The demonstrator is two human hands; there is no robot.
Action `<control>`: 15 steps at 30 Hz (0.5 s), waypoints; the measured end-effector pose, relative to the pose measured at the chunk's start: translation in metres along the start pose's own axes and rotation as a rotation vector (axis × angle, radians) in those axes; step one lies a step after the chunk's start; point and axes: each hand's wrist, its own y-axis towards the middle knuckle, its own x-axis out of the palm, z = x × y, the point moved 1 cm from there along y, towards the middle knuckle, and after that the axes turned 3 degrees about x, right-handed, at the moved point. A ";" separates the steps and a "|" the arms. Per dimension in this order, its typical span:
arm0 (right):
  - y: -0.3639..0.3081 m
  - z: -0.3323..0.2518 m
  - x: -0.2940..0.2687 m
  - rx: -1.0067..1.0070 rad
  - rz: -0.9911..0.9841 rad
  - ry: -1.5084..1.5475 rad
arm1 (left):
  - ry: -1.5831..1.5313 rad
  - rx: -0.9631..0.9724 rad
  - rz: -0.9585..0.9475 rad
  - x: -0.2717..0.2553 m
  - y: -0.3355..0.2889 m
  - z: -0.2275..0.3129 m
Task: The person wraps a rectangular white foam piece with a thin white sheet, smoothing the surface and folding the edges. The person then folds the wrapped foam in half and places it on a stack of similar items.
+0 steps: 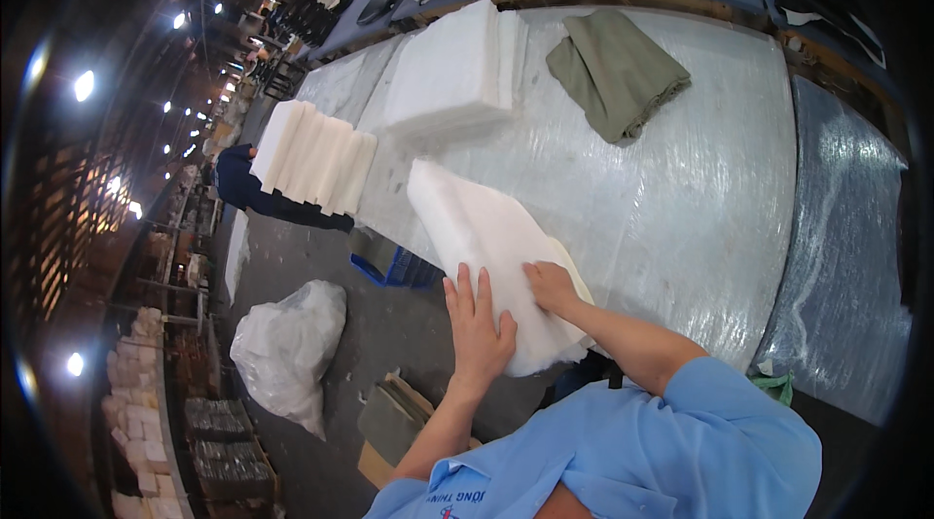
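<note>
A thick, soft white sheet of padding (477, 222) lies at the near edge of the plastic-covered table (720, 178). Its near end hangs toward my body. My left hand (479, 329) rests flat on the padding's left side, fingers stretched out and thumb apart. Farther right, my right hand (552, 287) has its fingers curled down onto the same sheet, close to its right edge. A thin cream-coloured layer (569, 266) peeks out from under that edge. The underside of the padding is hidden.
Beyond the padding stand a tall white stack (448, 71) and a lower stack of folded white pads (316, 154). Folded olive cloth (618, 71) lies far right. On the floor at left are a blue crate (394, 266), a white plastic bag (290, 349) and a cardboard box (375, 465). A person (238, 178) stands beyond.
</note>
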 end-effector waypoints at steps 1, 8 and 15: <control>-0.007 0.000 0.005 0.070 -0.031 0.055 | -0.002 -0.020 -0.005 -0.002 -0.004 -0.006; -0.054 -0.023 0.015 -0.069 0.159 0.100 | -0.010 -0.051 0.005 -0.005 -0.014 -0.015; -0.004 -0.070 -0.006 -0.091 0.029 0.400 | -0.008 -0.025 -0.003 -0.006 -0.008 -0.007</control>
